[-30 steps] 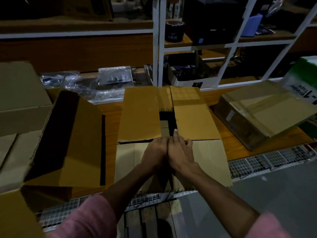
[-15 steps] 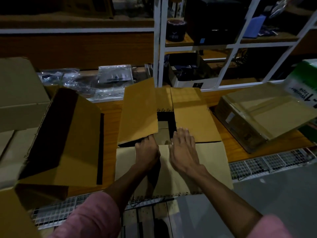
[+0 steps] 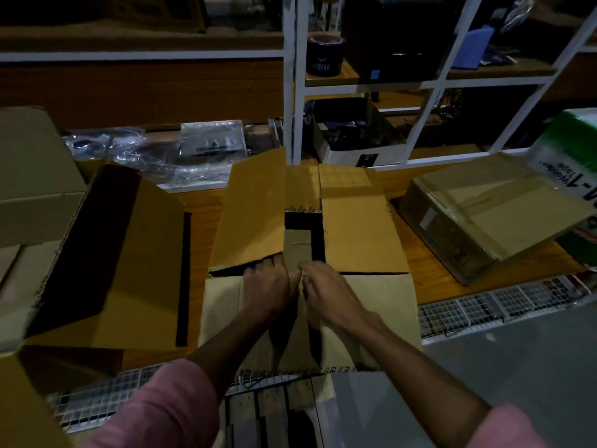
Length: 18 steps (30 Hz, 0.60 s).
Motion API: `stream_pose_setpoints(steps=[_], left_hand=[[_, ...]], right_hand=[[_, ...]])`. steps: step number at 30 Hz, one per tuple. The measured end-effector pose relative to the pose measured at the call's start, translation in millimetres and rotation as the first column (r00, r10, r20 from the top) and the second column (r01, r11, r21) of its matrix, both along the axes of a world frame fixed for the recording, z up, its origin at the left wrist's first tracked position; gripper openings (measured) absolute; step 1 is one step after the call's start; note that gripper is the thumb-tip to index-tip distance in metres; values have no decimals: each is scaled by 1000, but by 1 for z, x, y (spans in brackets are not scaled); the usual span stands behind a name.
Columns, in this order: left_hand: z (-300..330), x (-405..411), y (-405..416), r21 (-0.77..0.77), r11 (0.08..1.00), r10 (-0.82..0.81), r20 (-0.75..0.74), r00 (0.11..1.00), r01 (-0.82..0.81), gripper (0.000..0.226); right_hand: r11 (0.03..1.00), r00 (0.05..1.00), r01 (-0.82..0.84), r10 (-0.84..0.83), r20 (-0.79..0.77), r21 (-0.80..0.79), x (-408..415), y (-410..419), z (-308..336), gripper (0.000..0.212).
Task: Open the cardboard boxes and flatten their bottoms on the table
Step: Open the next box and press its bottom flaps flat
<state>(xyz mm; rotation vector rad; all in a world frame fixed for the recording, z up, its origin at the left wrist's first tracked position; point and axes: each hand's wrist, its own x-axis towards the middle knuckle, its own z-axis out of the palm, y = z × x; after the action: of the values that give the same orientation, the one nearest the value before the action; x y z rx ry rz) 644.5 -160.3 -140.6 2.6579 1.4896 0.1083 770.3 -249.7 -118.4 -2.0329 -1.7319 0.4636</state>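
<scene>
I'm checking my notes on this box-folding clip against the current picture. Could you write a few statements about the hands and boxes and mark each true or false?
1. Both hands, left hand and right hand, are on the middle box. True.
2. The middle box's flaps fully cover its opening. False: a dark gap shows between the flaps.
3. The taped box lies to the right of the middle box. True.
4. The right hand holds a tape roll. False: its fingers work at the cardboard; a tape roll sits on the shelf.
5. The open box on the left is being touched. False: neither hand reaches it.
</scene>
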Motion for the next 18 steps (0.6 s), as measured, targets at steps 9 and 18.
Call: stream_pose_setpoints(steps=[9, 18], left_hand=[[-3, -6, 1, 133, 991, -19, -20, 1000, 22, 62], [0, 26, -13, 4, 991, -133, 172, 976, 135, 85]], right_hand=[[903, 981, 194, -184, 63, -383, -18, 53, 12, 64], [921, 866, 388, -349, 358, -39, 33, 16, 9, 88]])
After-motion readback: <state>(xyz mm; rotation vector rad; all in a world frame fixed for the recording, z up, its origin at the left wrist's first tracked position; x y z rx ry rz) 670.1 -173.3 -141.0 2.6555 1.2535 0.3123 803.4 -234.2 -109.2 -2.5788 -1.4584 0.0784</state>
